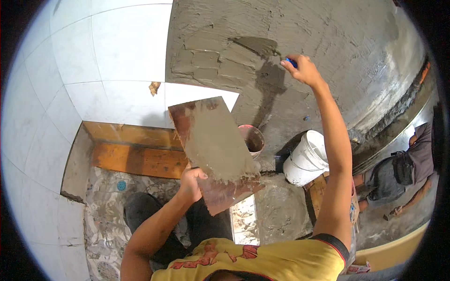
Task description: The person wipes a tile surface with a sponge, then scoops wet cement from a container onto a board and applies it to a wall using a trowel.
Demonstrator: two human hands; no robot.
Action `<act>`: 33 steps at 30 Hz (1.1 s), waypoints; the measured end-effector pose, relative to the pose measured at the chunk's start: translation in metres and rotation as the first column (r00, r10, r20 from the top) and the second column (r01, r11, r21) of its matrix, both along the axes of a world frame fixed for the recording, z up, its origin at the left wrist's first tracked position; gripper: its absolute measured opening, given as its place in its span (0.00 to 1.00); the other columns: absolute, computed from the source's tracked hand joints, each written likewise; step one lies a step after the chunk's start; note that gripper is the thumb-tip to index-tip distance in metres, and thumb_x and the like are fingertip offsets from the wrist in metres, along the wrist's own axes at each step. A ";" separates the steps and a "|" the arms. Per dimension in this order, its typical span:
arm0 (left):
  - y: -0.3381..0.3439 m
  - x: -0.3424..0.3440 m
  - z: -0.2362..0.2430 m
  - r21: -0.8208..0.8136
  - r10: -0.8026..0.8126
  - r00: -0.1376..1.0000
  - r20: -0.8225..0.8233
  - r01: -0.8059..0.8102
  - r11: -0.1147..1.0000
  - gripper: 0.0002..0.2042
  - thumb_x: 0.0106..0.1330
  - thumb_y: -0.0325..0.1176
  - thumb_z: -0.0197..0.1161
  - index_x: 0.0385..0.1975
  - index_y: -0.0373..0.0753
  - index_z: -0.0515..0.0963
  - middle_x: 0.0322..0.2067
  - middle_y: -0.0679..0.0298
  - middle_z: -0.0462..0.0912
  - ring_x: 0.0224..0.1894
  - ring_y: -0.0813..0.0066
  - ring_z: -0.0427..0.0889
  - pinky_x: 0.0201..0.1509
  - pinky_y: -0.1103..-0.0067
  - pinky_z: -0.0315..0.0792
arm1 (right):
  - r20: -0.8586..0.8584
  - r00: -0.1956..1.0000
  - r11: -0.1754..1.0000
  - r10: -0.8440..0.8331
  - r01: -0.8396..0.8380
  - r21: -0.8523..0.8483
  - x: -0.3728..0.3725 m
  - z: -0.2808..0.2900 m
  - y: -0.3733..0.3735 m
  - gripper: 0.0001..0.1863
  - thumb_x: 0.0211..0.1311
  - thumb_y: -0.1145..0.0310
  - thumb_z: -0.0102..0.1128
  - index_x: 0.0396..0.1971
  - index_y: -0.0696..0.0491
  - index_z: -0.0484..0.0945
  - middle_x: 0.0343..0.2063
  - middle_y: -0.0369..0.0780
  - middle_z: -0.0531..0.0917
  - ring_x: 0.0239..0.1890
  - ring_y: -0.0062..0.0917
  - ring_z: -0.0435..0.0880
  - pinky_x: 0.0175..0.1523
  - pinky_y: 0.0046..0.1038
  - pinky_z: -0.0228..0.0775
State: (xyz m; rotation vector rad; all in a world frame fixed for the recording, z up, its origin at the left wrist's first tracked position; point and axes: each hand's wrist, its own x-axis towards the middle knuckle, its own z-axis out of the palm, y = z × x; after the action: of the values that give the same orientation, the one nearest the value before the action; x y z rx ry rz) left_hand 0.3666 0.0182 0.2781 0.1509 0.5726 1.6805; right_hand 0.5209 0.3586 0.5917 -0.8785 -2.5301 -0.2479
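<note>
My left hand (191,184) grips the near left edge of a reddish-brown board (226,195), thumb on top. A smooth layer of wet grey mortar (213,136) covers most of that board, which is tilted in front of the wall. My right hand (303,71) is closed around the blue handle of a pointed trowel (258,46). The trowel's blade is coated in mortar and lies against the grey mortared wall (323,28); whether it presses flat I cannot tell. Left of the blade the mortar shows overlapping trowel marks.
White tiles (126,42) cover the left side. A white bucket (302,164) and a reddish bucket (253,140) stand below the wall. An orange-brown plank (136,159) lies along the tiled wall's foot. Another person (403,164) is at the far right, holding a tool.
</note>
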 end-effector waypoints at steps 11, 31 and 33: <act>0.009 0.000 -0.012 0.163 -0.050 0.995 -0.088 0.064 0.985 0.30 0.43 0.23 0.55 0.54 0.32 0.70 0.46 0.53 0.78 0.47 0.52 0.81 0.53 0.59 0.78 | 0.124 0.989 0.959 0.083 -0.045 -0.280 -0.007 0.082 0.049 0.30 0.62 0.44 0.62 0.44 0.61 0.83 0.17 0.37 0.78 0.16 0.21 0.73 0.22 0.29 0.66; 0.081 0.198 -0.042 -0.299 -0.668 0.736 -0.108 0.617 0.728 0.19 0.42 0.27 0.55 0.39 0.37 0.73 0.35 0.62 0.77 0.37 0.62 0.77 0.48 0.67 0.74 | -0.097 0.901 -0.079 -0.424 -0.143 -0.987 0.393 -0.230 -0.177 0.29 0.67 0.43 0.56 0.43 0.58 0.79 0.19 0.32 0.75 0.16 0.13 0.72 0.18 0.18 0.65; 0.068 0.219 -0.055 -0.327 -0.705 0.688 -0.170 0.636 0.699 0.20 0.41 0.27 0.55 0.40 0.37 0.73 0.35 0.61 0.77 0.37 0.62 0.77 0.48 0.66 0.74 | 0.055 0.899 -0.172 -0.435 -0.024 -0.985 0.423 -0.249 -0.193 0.29 0.67 0.43 0.57 0.44 0.58 0.79 0.19 0.32 0.75 0.16 0.14 0.72 0.18 0.19 0.65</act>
State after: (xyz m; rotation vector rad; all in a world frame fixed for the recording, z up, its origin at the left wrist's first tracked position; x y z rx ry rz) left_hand 0.5852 0.0863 0.2234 0.3837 0.8153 0.8460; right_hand 0.9443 0.1657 0.3428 -1.6398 -1.7075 1.9792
